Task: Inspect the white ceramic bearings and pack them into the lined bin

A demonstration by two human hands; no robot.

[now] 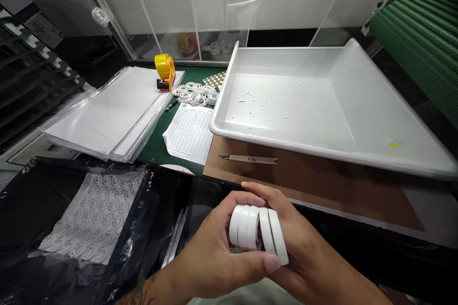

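Several white rings (pixel 244 226) stand side by side in a short row between my two hands, in front of the table edge. My left hand (pixel 218 252) is curled round the row, its thumb along the lower side and its fingers over the top. My right hand (pixel 298 243) closes on the row from the right, against the last ring, which leans a little. A narrow gap shows between the left rings and the two on the right. The fingertips of my right hand are partly hidden.
A large white tray (pixel 286 105) holds small scraps. A blade tool (pixel 250 158) lies on brown board. Further left are a gridded sheet (pixel 191 133), loose rings (pixel 195 95), a tape dispenser (pixel 165 71), wrapped white sheets (pixel 103 109) and a black-lined box with bagged rings (pixel 96 214).
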